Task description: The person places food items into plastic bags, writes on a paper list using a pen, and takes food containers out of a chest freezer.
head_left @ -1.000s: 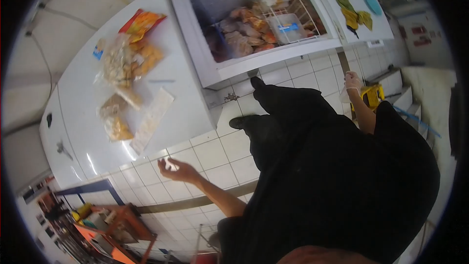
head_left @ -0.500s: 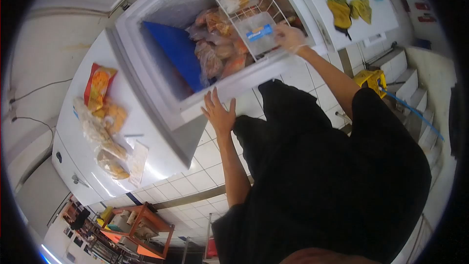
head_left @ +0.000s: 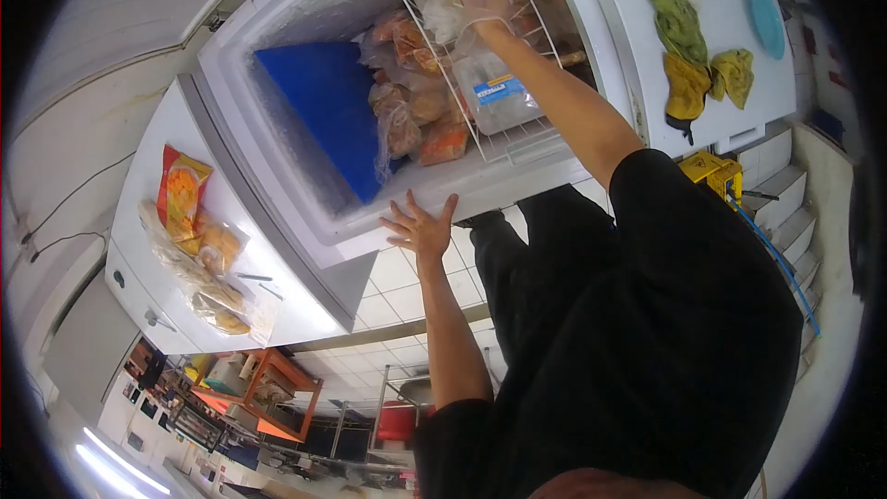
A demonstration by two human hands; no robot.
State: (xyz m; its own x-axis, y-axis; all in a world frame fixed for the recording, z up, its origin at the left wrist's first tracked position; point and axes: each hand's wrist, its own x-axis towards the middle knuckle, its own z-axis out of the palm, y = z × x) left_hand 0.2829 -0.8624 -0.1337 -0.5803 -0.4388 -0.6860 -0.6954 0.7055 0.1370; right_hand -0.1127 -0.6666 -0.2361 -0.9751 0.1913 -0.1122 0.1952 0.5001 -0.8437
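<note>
An open chest freezer point(head_left: 323, 242) holds a white wire basket point(head_left: 444, 74), bags of frozen food point(head_left: 404, 120) and a blue panel point(head_left: 319, 102). Reaching into the basket, my right hand point(head_left: 485, 11) touches a clear pack with a white label; its fingertips are hard to make out. A clear container with a blue label point(head_left: 500, 92) lies in the basket below that hand. My left hand point(head_left: 422, 228) is at the freezer's front edge, fingers spread, holding nothing.
On the white lid at left lie a red and yellow bag point(head_left: 183, 196), plastic food bags point(head_left: 189, 263) and a pen point(head_left: 254, 277). Cloths point(head_left: 686, 83) and a turquoise dish point(head_left: 766, 20) are on the right surface. A yellow object point(head_left: 711, 173) stands near steps point(head_left: 793, 208).
My right hand has moved from my side into the freezer basket, past the blue-labelled container to the pack above. My left hand has risen to the freezer edge. The view has shifted closer to the freezer.
</note>
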